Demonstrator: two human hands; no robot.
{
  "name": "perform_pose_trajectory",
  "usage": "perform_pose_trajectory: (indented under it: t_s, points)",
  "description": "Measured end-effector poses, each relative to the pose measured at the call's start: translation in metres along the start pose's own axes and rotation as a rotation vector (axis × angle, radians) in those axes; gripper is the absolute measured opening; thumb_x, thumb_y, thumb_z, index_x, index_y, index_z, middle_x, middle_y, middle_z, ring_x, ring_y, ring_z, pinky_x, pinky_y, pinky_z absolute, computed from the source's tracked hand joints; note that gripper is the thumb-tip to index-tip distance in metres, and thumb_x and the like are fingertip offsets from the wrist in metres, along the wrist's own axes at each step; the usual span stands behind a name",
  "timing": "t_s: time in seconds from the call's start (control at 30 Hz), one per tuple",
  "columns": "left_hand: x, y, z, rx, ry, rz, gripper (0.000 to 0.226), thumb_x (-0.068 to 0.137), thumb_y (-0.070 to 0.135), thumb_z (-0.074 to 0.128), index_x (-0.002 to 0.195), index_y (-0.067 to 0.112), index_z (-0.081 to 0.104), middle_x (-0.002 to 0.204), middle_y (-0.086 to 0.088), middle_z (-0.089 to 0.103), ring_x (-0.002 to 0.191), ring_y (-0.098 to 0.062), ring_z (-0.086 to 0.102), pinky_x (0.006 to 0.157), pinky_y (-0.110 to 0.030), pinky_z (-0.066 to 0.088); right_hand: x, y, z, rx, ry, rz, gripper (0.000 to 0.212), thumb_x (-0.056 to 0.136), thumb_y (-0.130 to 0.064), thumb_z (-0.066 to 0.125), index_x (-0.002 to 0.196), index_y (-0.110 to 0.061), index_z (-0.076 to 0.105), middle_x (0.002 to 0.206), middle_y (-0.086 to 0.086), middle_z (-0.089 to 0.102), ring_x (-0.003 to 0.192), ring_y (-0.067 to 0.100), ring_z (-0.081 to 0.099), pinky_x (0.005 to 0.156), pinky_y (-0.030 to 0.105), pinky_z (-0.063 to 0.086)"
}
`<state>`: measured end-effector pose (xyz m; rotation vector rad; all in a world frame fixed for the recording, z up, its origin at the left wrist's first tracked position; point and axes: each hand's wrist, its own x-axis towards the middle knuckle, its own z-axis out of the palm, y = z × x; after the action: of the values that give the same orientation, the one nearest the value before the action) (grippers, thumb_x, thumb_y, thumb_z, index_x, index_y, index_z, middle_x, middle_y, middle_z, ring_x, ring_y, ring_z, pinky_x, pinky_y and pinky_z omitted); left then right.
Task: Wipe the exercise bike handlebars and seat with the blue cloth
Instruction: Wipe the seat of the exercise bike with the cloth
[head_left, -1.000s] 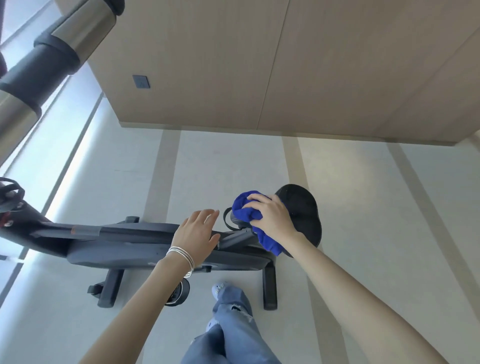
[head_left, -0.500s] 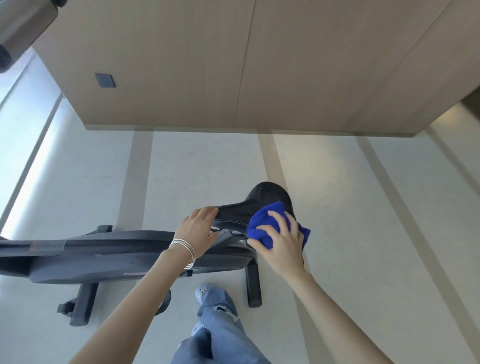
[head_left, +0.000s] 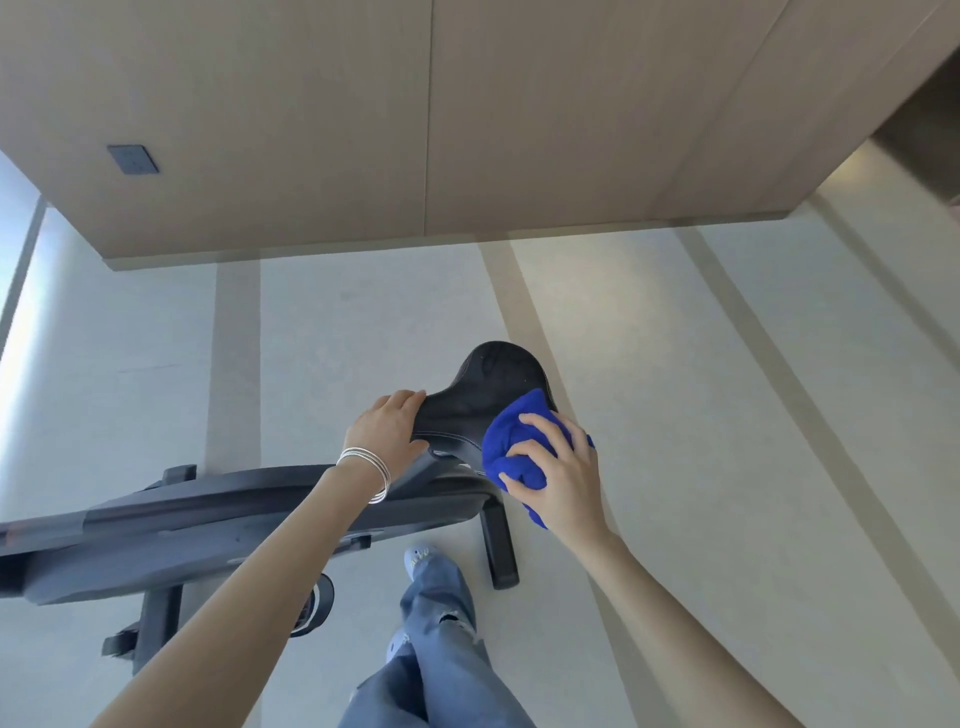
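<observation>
Wall plate (head_left: 132, 158): was a small dark square on the wood-panelled wall (head_left: 311, 119), far left and high up.
Bike frame (head_left: 218, 525): dark body ran from the left edge toward the middle, low over the pale floor (head_left: 363, 322); one foot bar (head_left: 500, 540) stood on the floor below the seat.
Left hand (head_left: 387, 434): was at the narrow nose of the seat, fingers curled over its tip and thumb under the edge, a loose grip on the nose; thin silver bangles (head_left: 366, 470) sat at the wrist.
Seat (head_left: 483, 395): black saddle, nose pointing left, broad end right; top mostly bare and visible between the two hands.
Cloth (head_left: 511, 447): blue, bunched into a wad, pressed on the near right edge of the seat; a fold hung down below the palm.
Right hand (head_left: 561, 467): lay flat on top of the cloth, fingers spread and bent down over it, thumb tucked against the near side, holding the wad to the seat.
Leg (head_left: 436, 623): blue jeans with a tear, pale shoe (head_left: 420, 555) on the floor beside the foot bar.
</observation>
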<state>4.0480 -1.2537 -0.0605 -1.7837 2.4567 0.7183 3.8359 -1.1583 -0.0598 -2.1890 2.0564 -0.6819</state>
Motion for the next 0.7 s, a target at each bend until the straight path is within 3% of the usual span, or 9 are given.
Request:
perform_pose_trajectory:
  t_s: [0.27,0.47,0.7]
  points:
    - [0.009,0.0,-0.001,-0.005,-0.023,-0.029,0.064,0.081,0.03,0.066,0.138,0.025,0.038,0.135,0.002,0.051,0.119,-0.026,0.05,0.093,-0.04,0.048,0.072,-0.008,0.028,-0.021,0.002,0.133,0.022,0.07,-0.034,0.073,0.087,-0.022,0.069,0.116,-0.008,0.063,0.112,0.03,0.051,0.072,0.041,0.043]
    - [0.008,0.002,0.001,-0.047,0.009,-0.052,0.061,0.079,0.027,0.067,0.135,0.031,0.042,0.132,0.006,0.053,0.117,-0.023,0.051,0.088,-0.036,0.048,0.139,0.002,0.05,-0.036,-0.124,0.195,0.029,0.078,-0.042,0.064,0.102,-0.026,0.064,0.123,-0.009,0.056,0.116,0.029,0.042,0.082,0.041,0.035]
    - [0.008,-0.005,0.002,-0.061,0.054,-0.075,0.057,0.079,0.028,0.066,0.132,0.032,0.045,0.13,0.009,0.054,0.114,-0.023,0.053,0.086,-0.038,0.049,0.167,0.007,0.049,0.014,-0.274,0.208,0.041,0.079,-0.049,0.06,0.114,-0.027,0.06,0.127,-0.008,0.054,0.115,0.03,0.043,0.089,0.046,0.039]
